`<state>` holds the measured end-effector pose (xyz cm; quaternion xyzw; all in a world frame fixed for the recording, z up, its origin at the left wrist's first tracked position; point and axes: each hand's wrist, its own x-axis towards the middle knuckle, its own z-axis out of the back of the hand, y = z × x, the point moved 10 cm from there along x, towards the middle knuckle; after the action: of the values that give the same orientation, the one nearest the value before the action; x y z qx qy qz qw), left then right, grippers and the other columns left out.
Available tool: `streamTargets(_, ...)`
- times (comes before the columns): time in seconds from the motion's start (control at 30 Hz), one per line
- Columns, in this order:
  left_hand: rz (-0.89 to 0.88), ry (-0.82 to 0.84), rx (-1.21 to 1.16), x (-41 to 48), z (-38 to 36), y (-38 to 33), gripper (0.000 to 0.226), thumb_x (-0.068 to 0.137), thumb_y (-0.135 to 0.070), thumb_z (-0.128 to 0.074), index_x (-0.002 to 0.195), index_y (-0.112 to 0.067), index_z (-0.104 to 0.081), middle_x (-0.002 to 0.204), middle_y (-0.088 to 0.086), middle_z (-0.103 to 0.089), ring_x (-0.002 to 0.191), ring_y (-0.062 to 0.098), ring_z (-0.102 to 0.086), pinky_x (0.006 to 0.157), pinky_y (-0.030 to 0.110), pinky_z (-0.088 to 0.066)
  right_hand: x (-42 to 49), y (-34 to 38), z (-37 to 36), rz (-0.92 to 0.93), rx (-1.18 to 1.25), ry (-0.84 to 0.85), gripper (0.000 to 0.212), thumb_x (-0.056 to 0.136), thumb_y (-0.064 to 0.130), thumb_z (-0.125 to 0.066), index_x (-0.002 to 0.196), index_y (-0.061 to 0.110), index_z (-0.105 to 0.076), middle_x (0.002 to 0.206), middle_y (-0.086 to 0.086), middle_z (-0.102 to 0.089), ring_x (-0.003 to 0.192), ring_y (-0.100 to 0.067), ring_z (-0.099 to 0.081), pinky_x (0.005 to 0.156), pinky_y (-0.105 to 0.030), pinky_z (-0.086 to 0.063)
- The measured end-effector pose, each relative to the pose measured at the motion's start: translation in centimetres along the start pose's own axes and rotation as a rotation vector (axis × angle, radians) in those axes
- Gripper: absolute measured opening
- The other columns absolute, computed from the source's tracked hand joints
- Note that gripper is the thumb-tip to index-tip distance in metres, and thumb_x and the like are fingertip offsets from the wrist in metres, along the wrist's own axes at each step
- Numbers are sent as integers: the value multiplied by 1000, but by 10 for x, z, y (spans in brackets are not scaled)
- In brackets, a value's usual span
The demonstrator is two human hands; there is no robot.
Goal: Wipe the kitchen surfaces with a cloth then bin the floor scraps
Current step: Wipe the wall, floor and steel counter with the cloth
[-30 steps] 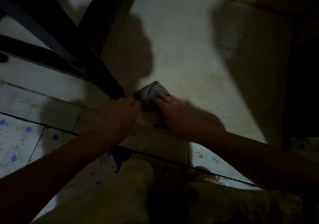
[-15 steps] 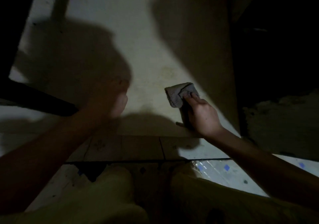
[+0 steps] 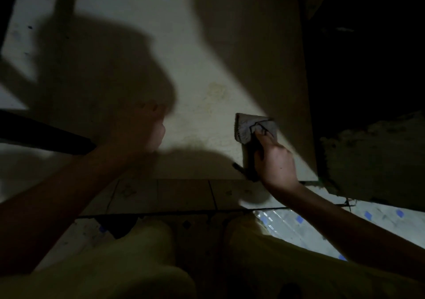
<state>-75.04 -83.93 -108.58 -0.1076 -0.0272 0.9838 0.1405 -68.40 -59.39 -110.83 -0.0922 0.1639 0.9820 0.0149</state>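
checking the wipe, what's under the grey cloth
The cloth lies on the pale surface, the right hand holding it down. Whatever is directly beneath is covered.

A small grey cloth (image 3: 249, 126), folded and creased into a rough wedge, lies flat on a pale, faintly stained surface (image 3: 207, 73) near its right edge, its near end gripped by the right hand (image 3: 276, 164).

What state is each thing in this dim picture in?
cloth: bunched, held against the pale surface.
right hand: grips the cloth.
left hand: blurred, nothing seen in it, fingers unclear.
pale surface: bears a faint yellowish stain.
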Motion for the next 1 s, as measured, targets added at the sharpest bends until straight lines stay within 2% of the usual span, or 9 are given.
streamTargets(0.07, -16, 15, -14, -7, -5, 10, 32, 88, -6, -53, 117, 8, -55, 106, 31, -59, 94, 45, -57, 84, 52, -46, 4, 22, -18, 47, 19, 104, 54, 87, 29, -52, 138, 14, -42, 128, -16, -55, 102, -35, -59, 83, -40, -49)
streamTargets(0.17, 11, 9, -30, -27, 2, 26, 28, 87, -7, -57, 113, 4, -56, 102, 26, -59, 89, 42, -57, 75, 41, -43, 9, 61, -38, 137, 23, 198, 65, 82, 45, -47, 138, 12, -43, 131, -23, -52, 106, -41, -58, 88, -45, -49)
streamTargets(0.3, 14, 16, 26, -54, 10, 41, 22, 82, -9, -66, 99, 2, -60, 91, 20, -61, 77, 38, -60, 59, 37, -45, 13, 125, -42, 366, -120, 76, 53, 73, 42, -57, 110, 6, -69, 102, -24, -69, 68, -35, -69, 53, -33, -55)
streamTargets(0.37, 69, 28, 32, -69, 10, 55, 21, 90, -16, -54, 104, -2, -60, 99, 17, -60, 86, 35, -59, 68, 41, -49, 16, 150, -61, 456, -120, 144, 62, 70, 38, -74, 121, 6, -61, 115, -24, -64, 84, -37, -68, 64, -37, -56)
streamTargets(0.47, 114, 29, -28, -85, 10, 67, 25, 95, -17, -45, 111, -4, -59, 108, 16, -59, 95, 33, -57, 80, 43, -47, 17, 174, -99, 546, -97, 360, 95, 70, 49, -75, 145, 12, -31, 146, -21, -36, 124, -41, -45, 96, -47, -43)
streamTargets(0.6, 101, -38, -65, -92, 22, 60, 19, 90, -9, -54, 104, 0, -63, 102, 18, -62, 92, 35, -58, 72, 42, -44, 5, 203, -104, 762, -164, 341, 86, 78, 36, -73, 147, 15, -26, 149, -17, -31, 129, -38, -39, 97, -45, -42)
streamTargets(0.77, 50, -38, -52, -86, 27, 55, 19, 90, -9, -53, 102, 2, -62, 102, 20, -61, 89, 37, -58, 72, 47, -49, -3, 194, -100, 817, -211, 378, 83, 78, 35, -73, 146, 15, -28, 151, -14, -30, 131, -37, -37, 99, -46, -43)
streamTargets(0.9, 55, -25, -31, -73, 23, 50, 23, 94, -16, -46, 111, -6, -57, 106, 14, -59, 92, 34, -56, 76, 44, -48, -17, 175, -81, 833, -260, 362, 91, 45, 27, -94, 126, 6, -57, 128, -24, -56, 103, -44, -60, 76, -49, -56)
streamTargets(1.0, 46, -25, 17, -59, 22, 40, 25, 93, -15, -47, 116, -8, -54, 106, 14, -58, 89, 35, -56, 65, 37, -42, -20, 147, -58, 813, -368, 248, 87, 28, 32, -96, 110, 15, -69, 113, -14, -67, 83, -31, -68, 59, -35, -56)
